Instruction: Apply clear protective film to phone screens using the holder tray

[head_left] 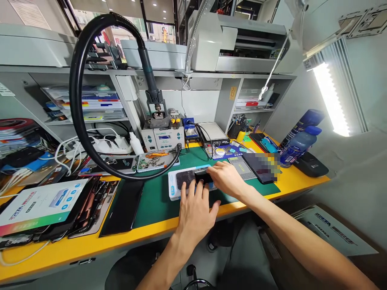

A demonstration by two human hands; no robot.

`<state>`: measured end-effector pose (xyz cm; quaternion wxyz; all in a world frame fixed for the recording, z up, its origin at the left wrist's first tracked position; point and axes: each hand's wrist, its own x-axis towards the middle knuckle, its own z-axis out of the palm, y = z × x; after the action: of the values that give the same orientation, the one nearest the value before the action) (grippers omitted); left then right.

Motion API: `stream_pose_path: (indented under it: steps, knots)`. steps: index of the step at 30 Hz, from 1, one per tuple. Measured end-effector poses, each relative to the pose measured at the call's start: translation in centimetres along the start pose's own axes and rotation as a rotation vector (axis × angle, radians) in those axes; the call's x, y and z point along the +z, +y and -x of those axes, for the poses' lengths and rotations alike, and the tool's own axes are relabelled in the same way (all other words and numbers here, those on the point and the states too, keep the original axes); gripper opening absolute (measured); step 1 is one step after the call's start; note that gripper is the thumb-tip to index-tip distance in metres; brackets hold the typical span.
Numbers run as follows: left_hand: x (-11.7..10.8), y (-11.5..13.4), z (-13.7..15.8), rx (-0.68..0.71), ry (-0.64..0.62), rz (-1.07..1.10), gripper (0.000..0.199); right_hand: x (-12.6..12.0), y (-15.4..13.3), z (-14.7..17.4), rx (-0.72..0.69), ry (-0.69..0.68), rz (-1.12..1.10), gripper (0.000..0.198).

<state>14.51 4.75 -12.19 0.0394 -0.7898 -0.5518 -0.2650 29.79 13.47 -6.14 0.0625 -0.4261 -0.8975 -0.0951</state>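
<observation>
A dark phone-like panel (185,177) lies on a white pad with blue markings (173,192) on the green work mat. My left hand (195,209) rests its outstretched, slightly spread fingertips on the panel's near edge. From the right, my right hand (226,177) reaches over with bent fingers pinched at the right end of a glossy black piece (204,177). That piece lies over the panel's right part; whether it is a film or glass I cannot tell. My right fingertips are partly hidden behind the hand.
A black hot-air hose (79,80) loops over the bench to its station (165,139). On the left are a long black panel (123,207) and stacked phone parts with a white box (45,205). To the right lie a perforated plate (242,167), a dark tablet (261,167) and spray cans (302,139).
</observation>
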Motion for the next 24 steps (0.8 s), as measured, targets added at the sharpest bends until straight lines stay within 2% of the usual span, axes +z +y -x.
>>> stream_pose_path:
  steps: [9,14,18,21,24]
  knots:
    - [0.1,0.0,-0.1,-0.007,-0.019,0.018,0.051,0.1,0.8,-0.9,0.089,0.000,-0.121,0.021]
    - [-1.2,-1.3,-0.2,0.022,0.044,0.037,0.051,-0.8,4.0,-3.0,0.182,-0.008,-0.335,0.024]
    - [-2.8,-4.4,-0.5,0.046,0.115,0.000,0.037,-1.5,6.5,-4.5,0.110,-0.163,-0.620,0.026]
    - [-2.9,-6.3,-0.7,0.093,0.052,-0.022,0.032,-0.7,6.7,-5.4,0.044,-0.272,-0.789,0.030]
    - [-2.6,-7.0,-0.6,0.112,0.025,-0.024,0.034,0.4,6.2,-5.7,0.012,-0.330,-0.886,0.031]
